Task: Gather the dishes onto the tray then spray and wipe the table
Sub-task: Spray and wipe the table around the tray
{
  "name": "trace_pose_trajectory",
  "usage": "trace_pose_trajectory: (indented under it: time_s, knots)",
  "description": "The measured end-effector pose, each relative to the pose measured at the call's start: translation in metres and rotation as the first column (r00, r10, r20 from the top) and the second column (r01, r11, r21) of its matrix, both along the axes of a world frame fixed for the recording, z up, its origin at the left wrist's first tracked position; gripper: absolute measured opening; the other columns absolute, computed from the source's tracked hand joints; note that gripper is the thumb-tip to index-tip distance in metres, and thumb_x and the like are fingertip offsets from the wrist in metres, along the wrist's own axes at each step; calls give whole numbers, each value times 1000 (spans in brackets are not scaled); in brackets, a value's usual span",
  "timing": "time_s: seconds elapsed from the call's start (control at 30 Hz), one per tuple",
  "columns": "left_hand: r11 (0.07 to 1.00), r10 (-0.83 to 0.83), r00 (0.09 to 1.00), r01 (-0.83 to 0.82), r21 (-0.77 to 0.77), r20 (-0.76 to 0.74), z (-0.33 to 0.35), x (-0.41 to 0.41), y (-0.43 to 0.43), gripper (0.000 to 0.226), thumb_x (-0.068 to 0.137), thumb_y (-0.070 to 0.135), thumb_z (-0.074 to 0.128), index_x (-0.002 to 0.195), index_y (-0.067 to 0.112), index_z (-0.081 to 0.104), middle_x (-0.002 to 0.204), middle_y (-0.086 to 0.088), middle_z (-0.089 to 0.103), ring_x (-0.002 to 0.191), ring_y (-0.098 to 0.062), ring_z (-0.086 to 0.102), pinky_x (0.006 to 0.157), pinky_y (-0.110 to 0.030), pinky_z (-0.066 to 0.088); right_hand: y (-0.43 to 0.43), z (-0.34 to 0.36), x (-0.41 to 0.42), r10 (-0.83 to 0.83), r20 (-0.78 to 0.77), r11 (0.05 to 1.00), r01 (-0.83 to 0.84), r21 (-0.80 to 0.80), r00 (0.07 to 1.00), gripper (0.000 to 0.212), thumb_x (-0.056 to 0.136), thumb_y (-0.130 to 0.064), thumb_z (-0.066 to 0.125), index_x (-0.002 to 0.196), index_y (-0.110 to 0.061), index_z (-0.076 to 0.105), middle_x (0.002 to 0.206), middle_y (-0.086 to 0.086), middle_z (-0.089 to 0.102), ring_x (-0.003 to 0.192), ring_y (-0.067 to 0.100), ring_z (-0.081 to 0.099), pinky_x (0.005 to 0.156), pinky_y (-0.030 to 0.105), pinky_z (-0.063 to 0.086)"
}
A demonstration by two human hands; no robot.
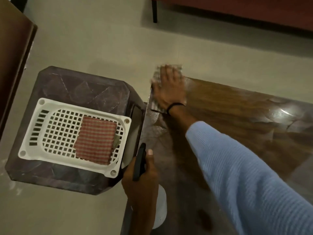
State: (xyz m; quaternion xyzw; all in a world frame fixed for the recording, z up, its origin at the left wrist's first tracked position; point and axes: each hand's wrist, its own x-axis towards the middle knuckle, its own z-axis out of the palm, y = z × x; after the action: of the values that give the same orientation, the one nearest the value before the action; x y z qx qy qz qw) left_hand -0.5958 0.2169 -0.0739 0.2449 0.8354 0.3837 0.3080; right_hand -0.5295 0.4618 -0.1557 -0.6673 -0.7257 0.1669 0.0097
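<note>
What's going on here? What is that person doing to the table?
A person is cleaning the wooden table. Their right hand presses flat on a wiping cloth at the table's far left corner, and the cloth looks blurred. Their left hand grips a spray bottle at its black trigger. Beside the table, a white tray sits on a dark stool with a red checked cloth lying in it.

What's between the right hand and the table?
A grey cloth, pressed flat under the right hand at the table's corner, as the head view shows.
</note>
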Motion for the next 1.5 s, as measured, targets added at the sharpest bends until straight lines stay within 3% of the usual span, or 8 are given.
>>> trace_pose_trajectory:
  time_s: [0.23,0.43,0.53,0.67,0.83,1.17,1.33,1.5]
  knots:
    - [999,-38,997,37,-8,-64,7,-12,-17,37,83,46,70,77,10,77,64,-2,70,65,-17,68,61,-16,46,-157,2,21,530,33,848,-530,-18,847,70,102,-57,20,159,-21,5,167,5,1,155,26,-5,123,53,10]
    - [997,-60,992,65,46,-108,15,-23,-30,36,83,44,72,77,9,77,62,1,68,60,-11,62,60,-4,38,-130,3,82,-36,40,999,36,-4,999,67,102,-58,15,159,-26,0,168,1,0,155,21,-3,124,52,10]
    - [999,-35,993,39,35,-113,15,-26,-38,30,83,37,70,82,9,77,64,6,63,62,-9,60,61,-5,38,-88,-1,45,-114,47,993,114,12,992,71,101,-61,15,159,-23,1,168,6,1,155,26,-1,124,52,4]
    - [1000,7,998,-7,0,-56,17,-31,-50,22,87,31,73,86,9,77,71,4,69,68,-10,63,64,-1,38,-128,-2,-7,206,45,978,-207,12,977,68,102,-56,16,159,-21,6,167,8,2,154,29,-3,124,54,4]
    - [993,-114,980,109,-37,-164,26,-37,-68,22,85,24,75,77,4,75,61,-2,63,55,-6,50,61,5,35,-264,2,30,608,21,794,-607,-45,794,69,101,-59,24,159,-23,13,167,4,10,155,27,5,122,55,14]
    - [998,-31,998,28,-60,-58,23,-17,-109,36,83,42,67,73,8,72,59,3,61,55,-9,58,59,-18,44,-183,-1,52,88,8,996,-88,-9,996,68,102,-57,19,159,-24,3,168,2,2,155,23,-2,125,51,4]
    - [913,29,999,-19,-408,18,13,-3,-129,37,85,59,65,85,23,71,80,-2,71,86,-30,68,86,-53,54,-183,-4,57,113,-20,994,-113,-5,993,69,101,-59,15,159,-24,3,168,3,1,155,25,-1,124,52,4]
    - [886,65,997,-74,-457,-36,25,13,-153,42,88,47,69,59,28,45,59,8,52,62,-19,54,75,-38,51,-183,-8,56,120,-34,993,-120,18,992,69,102,-59,17,159,-23,2,168,3,0,155,25,-2,124,51,1]
